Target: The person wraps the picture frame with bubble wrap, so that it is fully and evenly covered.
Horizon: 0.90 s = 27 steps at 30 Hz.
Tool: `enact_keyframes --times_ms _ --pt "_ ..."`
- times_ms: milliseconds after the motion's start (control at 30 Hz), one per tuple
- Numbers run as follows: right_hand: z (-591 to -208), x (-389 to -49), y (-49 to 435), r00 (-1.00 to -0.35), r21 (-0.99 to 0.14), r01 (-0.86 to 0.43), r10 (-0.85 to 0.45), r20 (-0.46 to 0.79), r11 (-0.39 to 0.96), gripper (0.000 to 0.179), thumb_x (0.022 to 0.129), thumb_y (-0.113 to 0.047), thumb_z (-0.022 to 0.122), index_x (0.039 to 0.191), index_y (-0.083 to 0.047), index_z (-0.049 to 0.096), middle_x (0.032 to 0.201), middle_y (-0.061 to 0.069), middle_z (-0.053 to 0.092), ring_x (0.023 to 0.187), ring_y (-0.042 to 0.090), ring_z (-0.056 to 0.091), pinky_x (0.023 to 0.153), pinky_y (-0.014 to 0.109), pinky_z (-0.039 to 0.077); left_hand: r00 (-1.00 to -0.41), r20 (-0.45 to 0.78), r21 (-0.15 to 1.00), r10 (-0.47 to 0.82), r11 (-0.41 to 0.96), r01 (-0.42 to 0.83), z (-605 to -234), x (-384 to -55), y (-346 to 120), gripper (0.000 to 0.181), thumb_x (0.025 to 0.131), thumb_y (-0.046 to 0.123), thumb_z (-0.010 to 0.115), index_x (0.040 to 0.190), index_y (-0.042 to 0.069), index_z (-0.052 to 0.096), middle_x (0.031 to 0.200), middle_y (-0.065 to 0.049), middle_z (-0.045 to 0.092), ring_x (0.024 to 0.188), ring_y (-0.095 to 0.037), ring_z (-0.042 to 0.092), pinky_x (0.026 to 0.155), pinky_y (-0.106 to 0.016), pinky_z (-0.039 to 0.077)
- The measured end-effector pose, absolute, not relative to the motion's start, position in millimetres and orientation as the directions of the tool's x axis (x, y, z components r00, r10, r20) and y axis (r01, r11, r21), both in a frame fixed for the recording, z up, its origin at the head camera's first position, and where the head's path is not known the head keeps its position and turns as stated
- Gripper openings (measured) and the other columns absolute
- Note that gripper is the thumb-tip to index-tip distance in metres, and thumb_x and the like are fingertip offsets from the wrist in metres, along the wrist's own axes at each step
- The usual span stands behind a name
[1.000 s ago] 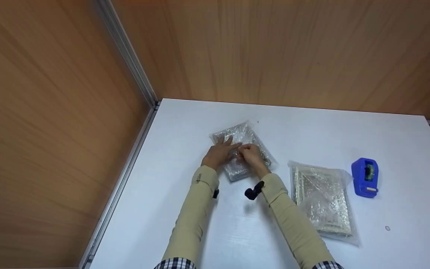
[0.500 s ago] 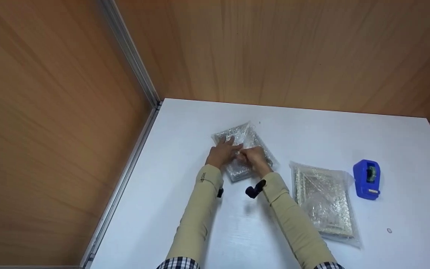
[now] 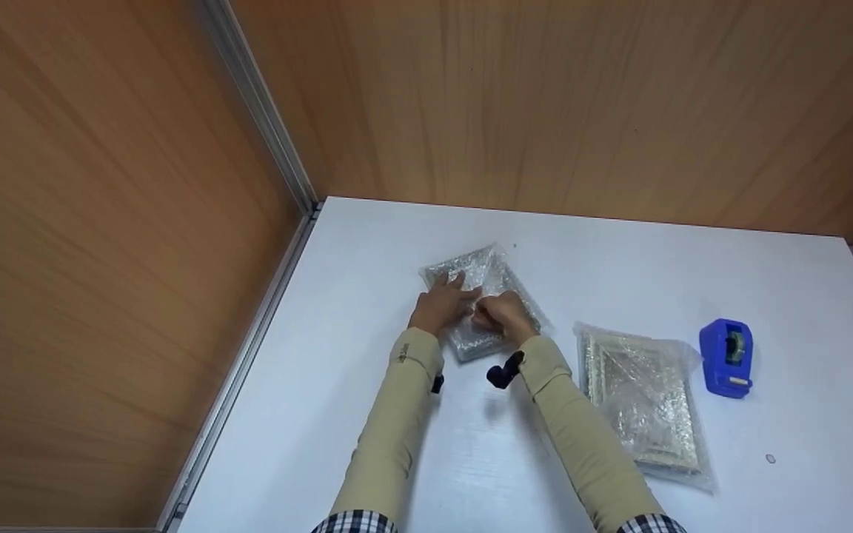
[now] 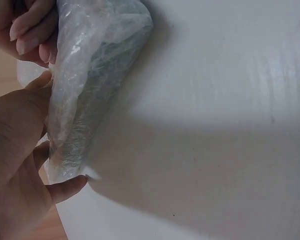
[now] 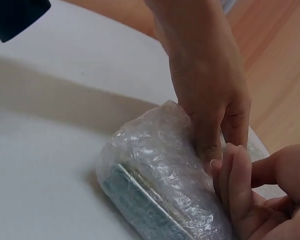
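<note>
A flat package in clear bubble wrap (image 3: 497, 274) lies at an angle on the white table, under both hands. My left hand (image 3: 438, 305) rests on its left side with fingers spread and the thumb pointing towards the right hand. In the left wrist view, the left fingers (image 4: 65, 190) reach along the edge of the wrapped package (image 4: 85, 110). My right hand (image 3: 504, 312) has its fingers curled and pinches at the bubble wrap near the package's middle, right beside the left thumb. The right fingertips (image 5: 235, 165) partly hide what lies between them.
A second wrapped item, a pale ornate frame (image 3: 641, 400) in clear bubble wrap, lies to the right. Beyond it stands a blue tape dispenser (image 3: 726, 359) with a roll in it. A small clear scrap (image 3: 770, 459) lies near the front right. Wooden panels (image 3: 545, 111) border the table.
The right hand has turned slightly and its fingers have shifted a little lower on the package. The left hand remains spread on the wrap in nearly the same place.
</note>
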State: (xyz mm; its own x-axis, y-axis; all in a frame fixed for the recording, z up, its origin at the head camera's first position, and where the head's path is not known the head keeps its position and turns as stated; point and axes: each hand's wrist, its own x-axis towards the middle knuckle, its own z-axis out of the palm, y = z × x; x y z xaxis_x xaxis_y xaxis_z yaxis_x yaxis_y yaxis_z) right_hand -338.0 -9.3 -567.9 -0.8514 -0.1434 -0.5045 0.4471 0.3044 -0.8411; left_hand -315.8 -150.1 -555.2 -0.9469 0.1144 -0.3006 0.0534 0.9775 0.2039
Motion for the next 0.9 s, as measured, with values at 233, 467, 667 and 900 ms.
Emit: enact_keyframes --times_ms 233,467,667,900 --pt "-564.8 -340.7 -9.0 -0.842 -0.819 0.408 -0.18 -0.508 0.403 0.027 0.074 0.0 0.052 0.05 -0.011 0.051 0.04 -0.002 0.041 0.036 0.01 0.035 0.036 0.025 0.028 -0.952 -0.288 0.194 0.107 0.98 0.051 -553.3 -314.3 -146.8 0.048 0.098 0.034 0.05 0.143 0.045 0.038 0.16 0.002 0.021 0.148 -0.028 0.014 0.106 -0.058 0.038" --pt "-557.1 -342.5 -9.1 -0.865 -0.713 0.257 -0.173 -0.47 0.652 0.025 0.073 -0.002 0.053 0.05 -0.013 0.051 0.041 -0.003 0.043 0.036 0.01 0.037 0.035 0.024 0.03 -0.945 -0.317 0.229 0.084 0.973 0.009 -553.5 -315.8 -142.8 0.047 0.097 0.036 0.051 0.142 0.045 0.04 0.16 0.004 0.02 0.149 -0.027 0.011 0.109 -0.059 0.032" --pt "-548.8 -335.7 -3.4 -0.886 -0.585 0.078 -0.213 -0.413 0.807 0.03 0.083 -0.014 0.059 0.055 -0.012 0.048 0.05 0.001 0.045 0.043 0.014 0.04 0.04 0.027 0.032 -0.944 -0.319 0.227 0.09 0.974 0.017 -554.0 -318.7 -143.1 0.047 0.097 0.036 0.05 0.142 0.046 0.039 0.16 0.004 0.02 0.149 -0.026 0.01 0.109 -0.059 0.032" --pt "-555.1 -319.2 -2.0 -0.955 -0.475 -0.183 -0.271 -0.123 0.861 0.028 0.087 -0.022 0.066 0.104 -0.002 0.058 0.101 0.018 0.062 0.091 0.035 0.06 0.075 0.046 0.051 -0.936 -0.339 0.213 0.093 0.977 0.019 -551.8 -319.7 -146.4 0.049 0.097 0.036 0.049 0.143 0.046 0.037 0.161 0.003 0.018 0.149 -0.028 0.009 0.109 -0.06 0.032"
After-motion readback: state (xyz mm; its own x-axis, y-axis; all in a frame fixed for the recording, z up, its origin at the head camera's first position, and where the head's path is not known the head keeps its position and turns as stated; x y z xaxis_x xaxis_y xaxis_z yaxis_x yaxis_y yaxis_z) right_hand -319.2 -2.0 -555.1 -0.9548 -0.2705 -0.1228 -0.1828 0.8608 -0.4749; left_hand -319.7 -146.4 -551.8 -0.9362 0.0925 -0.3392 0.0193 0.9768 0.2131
